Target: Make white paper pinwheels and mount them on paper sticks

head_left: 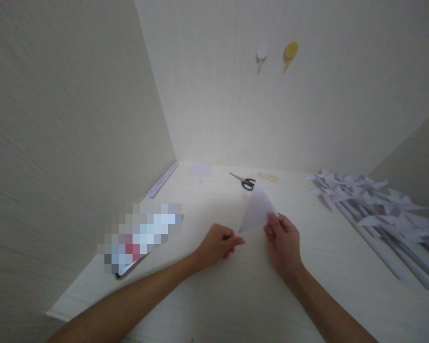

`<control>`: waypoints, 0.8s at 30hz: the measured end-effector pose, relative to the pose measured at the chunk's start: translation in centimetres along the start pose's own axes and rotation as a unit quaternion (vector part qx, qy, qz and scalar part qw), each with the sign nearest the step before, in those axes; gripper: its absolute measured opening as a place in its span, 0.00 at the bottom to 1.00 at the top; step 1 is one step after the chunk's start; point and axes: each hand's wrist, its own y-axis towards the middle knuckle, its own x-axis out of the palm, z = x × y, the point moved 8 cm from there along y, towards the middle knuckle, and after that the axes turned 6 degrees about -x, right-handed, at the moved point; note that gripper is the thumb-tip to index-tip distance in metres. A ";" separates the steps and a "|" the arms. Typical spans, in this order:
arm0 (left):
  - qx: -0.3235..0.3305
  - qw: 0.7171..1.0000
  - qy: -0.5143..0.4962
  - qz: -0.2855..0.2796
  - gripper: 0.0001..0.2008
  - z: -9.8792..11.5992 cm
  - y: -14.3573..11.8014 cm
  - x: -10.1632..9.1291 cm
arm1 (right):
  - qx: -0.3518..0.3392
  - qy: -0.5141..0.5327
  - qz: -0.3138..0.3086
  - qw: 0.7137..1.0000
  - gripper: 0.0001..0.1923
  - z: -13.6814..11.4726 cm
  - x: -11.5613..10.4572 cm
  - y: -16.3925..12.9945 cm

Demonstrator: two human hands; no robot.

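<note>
A pale lavender paper folded into a triangle (256,209) is held just above the pale wood-grain desk (243,290), its sharp tip pointing away from the person toward the black-handled scissors (243,181). The right hand (283,240) pinches the paper's lower right corner, thumb and fingers closed on it. The left hand (219,244) is curled narrow, its fingertips pinched together at the paper's lower left corner; whether they actually grip the corner or only touch it cannot be told.

The scissors lie flat on the desk just beyond the triangle's tip, blades pointing left. Farther back and left of the scissors lies a small flat square of pale lavender paper (201,169). A thin white strip (163,179) runs along the foot of the left wall, left of that square. Well to the left of the triangle lies a flat object with a dark edge (130,267), most of it blurred out. Well to the right of the triangle is a heap of pale lavender paper pinwheels on rolled paper sticks (379,214). On the back wall above the scissors hang 2 small hooks, 1 white (261,53) and 1 yellow (290,52).
</note>
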 end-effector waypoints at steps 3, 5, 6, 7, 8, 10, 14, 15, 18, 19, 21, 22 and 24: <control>0.011 0.998 -0.069 0.004 0.20 0.1 0.2 -0.6 | -0.218 -0.201 -0.007 0.955 0.04 -4.0 -0.5 -0.8; 0.037 0.985 -0.165 -0.027 0.23 0.6 0.3 -0.8 | -0.299 -0.293 -0.050 0.907 0.02 -5.0 0.1 -1.6; 0.048 0.975 -0.213 -0.050 0.25 0.9 0.3 -0.8 | -0.311 -0.317 -0.076 0.893 0.03 -4.8 0.3 -1.8; 0.054 0.964 -0.252 -0.072 0.28 1.0 0.2 -0.8 | -0.313 -0.328 -0.097 0.886 0.03 -4.5 0.5 -1.8; 0.052 0.954 -0.280 -0.088 0.29 1.1 0.2 -0.7 | -0.312 -0.335 -0.113 0.882 0.03 -4.2 0.5 -1.8; 0.035 0.947 -0.306 -0.091 0.29 1.0 0.2 -0.7 | -0.326 -0.353 -0.157 0.863 0.04 -3.6 1.1 -1.9; -0.017 0.957 -0.288 0.002 0.20 -0.1 0.3 -1.3 | -0.418 -0.407 -0.314 0.749 0.09 -3.0 4.0 -4.0; -0.025 0.957 -0.286 0.030 0.18 -0.3 0.4 -1.5 | -0.443 -0.413 -0.345 0.717 0.10 -3.0 4.6 -4.8; -0.020 0.951 -0.294 0.091 0.14 -0.7 0.5 -2.7 | -0.507 -0.412 -0.383 0.652 0.12 -3.5 5.8 -6.7; -0.017 0.949 -0.296 0.104 0.14 -0.7 0.7 -3.1 | -0.517 -0.406 -0.378 0.652 0.12 -3.8 5.9 -6.9; -0.010 0.947 -0.301 0.114 0.12 -0.8 0.9 -4.0 | -0.500 -0.380 -0.338 0.701 0.13 -4.7 5.6 -6.2; -0.006 0.944 -0.310 0.115 0.11 -0.8 1.1 -4.4 | -0.469 -0.357 -0.305 0.748 0.12 -5.0 5.0 -5.2; -0.003 0.939 -0.330 0.097 0.10 -0.8 1.3 -4.6 | -0.357 -0.295 -0.239 0.854 0.07 -4.8 3.5 -2.8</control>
